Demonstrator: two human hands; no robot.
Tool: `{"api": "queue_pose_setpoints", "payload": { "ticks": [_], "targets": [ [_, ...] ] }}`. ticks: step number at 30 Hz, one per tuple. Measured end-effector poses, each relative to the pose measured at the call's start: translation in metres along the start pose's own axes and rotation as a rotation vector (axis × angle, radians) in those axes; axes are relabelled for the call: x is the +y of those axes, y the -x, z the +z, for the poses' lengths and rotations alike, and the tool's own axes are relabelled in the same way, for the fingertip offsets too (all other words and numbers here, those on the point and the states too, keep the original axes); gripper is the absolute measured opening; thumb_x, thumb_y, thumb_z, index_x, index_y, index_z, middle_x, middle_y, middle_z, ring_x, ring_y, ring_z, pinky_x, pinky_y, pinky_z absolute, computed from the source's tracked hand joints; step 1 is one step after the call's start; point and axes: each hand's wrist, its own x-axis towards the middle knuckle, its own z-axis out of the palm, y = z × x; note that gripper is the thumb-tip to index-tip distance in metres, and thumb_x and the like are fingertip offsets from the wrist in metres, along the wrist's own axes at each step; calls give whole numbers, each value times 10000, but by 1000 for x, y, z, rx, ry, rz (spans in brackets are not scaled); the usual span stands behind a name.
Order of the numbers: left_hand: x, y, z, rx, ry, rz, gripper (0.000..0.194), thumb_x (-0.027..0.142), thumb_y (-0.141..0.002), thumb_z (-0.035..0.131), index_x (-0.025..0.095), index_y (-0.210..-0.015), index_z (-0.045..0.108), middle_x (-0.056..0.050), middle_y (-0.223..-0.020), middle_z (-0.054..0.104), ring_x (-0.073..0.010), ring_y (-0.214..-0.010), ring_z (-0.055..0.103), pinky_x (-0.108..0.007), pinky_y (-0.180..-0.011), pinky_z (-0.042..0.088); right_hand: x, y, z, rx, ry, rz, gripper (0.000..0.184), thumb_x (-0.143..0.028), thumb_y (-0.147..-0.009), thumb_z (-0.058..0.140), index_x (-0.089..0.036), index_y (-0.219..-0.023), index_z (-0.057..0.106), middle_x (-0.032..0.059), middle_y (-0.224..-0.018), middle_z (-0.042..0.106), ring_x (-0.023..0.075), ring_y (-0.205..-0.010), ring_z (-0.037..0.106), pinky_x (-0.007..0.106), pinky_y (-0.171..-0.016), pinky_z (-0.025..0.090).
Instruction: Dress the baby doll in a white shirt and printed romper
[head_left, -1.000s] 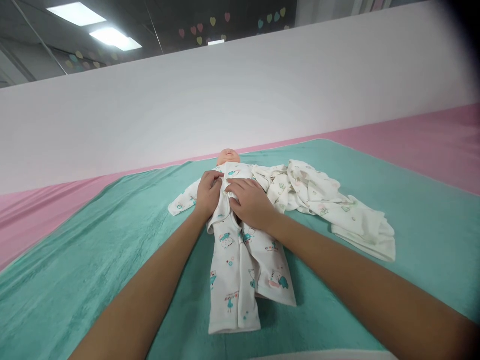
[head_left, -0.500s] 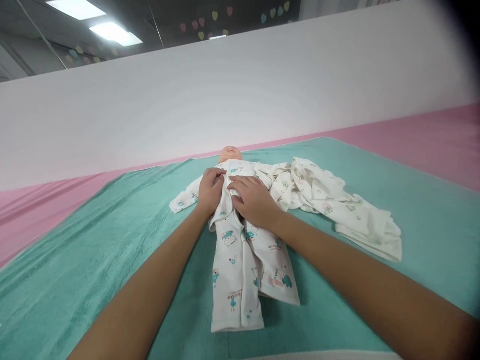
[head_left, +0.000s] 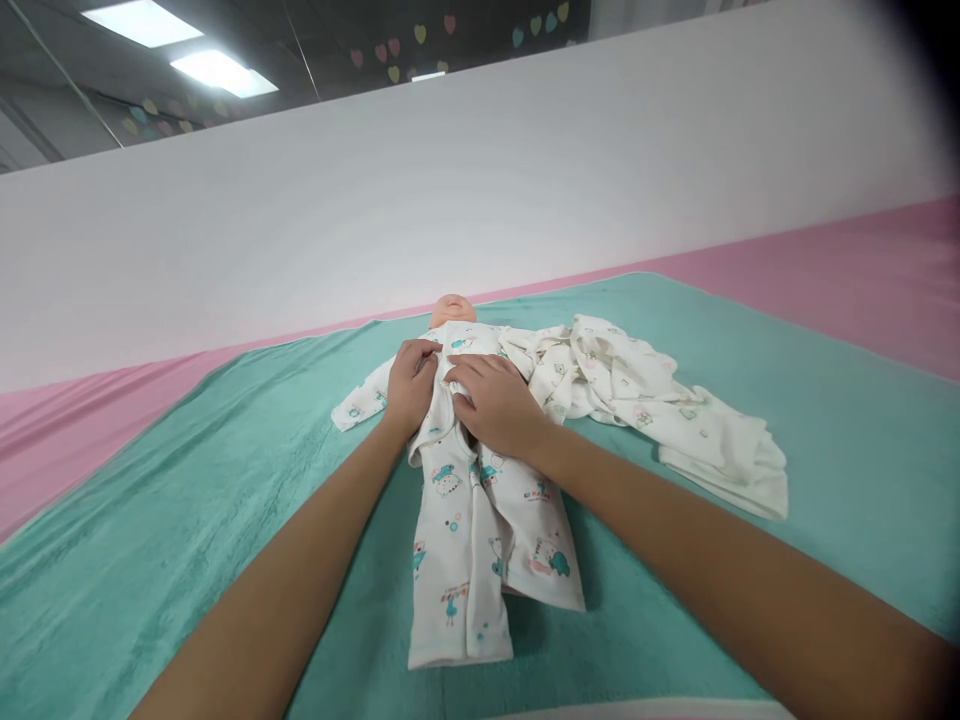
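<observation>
A baby doll point(head_left: 453, 310) lies on its back, dressed in a white sleepsuit point(head_left: 469, 530) with a small teal and pink print. Only the top of its head shows past the collar. My left hand point(head_left: 411, 388) is curled on the suit's chest, gripping the front edge. My right hand point(head_left: 495, 405) lies just beside it, its fingers holding the opposite front flap. Below my hands, the suit's legs stretch towards me. The fastening under my palms is hidden.
A crumpled white printed garment point(head_left: 637, 385) lies to the right, touching the doll's side. Everything rests on a teal towel point(head_left: 225, 530) over a pink sheet point(head_left: 825, 290). A white board point(head_left: 450, 180) rises behind, with paper hearts and ceiling lights above it.
The whole view has shifted slightly as my head moved. My hands stay on the suit's chest, with the same hold on its front edges.
</observation>
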Motion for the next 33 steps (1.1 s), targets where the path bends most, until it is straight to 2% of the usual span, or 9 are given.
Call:
{"api": "queue_pose_setpoints", "payload": {
  "ticks": [33],
  "targets": [
    [3,0,0,2,-3,-29,177,210,-830,450,226,-911,607,-24,-1005,588,-174,-974,540,-319,-899,422,-2,-1,-4,-7,0,-4,247,-150,-834,434,-196,-1021,588,60,-1233,571,210,-1152,470,395,-1025,299]
  ]
}}
